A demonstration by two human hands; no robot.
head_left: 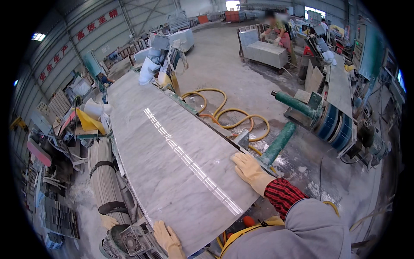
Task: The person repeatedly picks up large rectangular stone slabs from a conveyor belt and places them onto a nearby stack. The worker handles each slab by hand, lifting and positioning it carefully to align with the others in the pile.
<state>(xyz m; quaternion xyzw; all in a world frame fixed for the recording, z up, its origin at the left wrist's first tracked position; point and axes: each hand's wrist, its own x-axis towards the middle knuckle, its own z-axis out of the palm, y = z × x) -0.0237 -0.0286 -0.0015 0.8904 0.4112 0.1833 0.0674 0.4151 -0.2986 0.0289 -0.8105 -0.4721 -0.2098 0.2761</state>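
Note:
A long polished pale grey marble slab (172, 159) lies flat in front of me, with overhead light reflected along its length. My left hand (168, 239), in a cream rubber glove, rests on its near left edge, fingers apart. My right hand (250, 172), gloved the same way, lies on the near right edge with its fingers stretched over the top. That hand's thumb is hard to make out. At the slab's far end stands a dusty machine head (159, 52) with a pale cover.
A motor (129, 241) and ribbed grey bellows (105, 177) sit along the left; a cream glove (108, 221) shows beside them. Yellow hose (258, 123) coils on the floor to the right, near green rollers (280, 140). Farther off, a person (278, 32) works by a stone block (267, 54).

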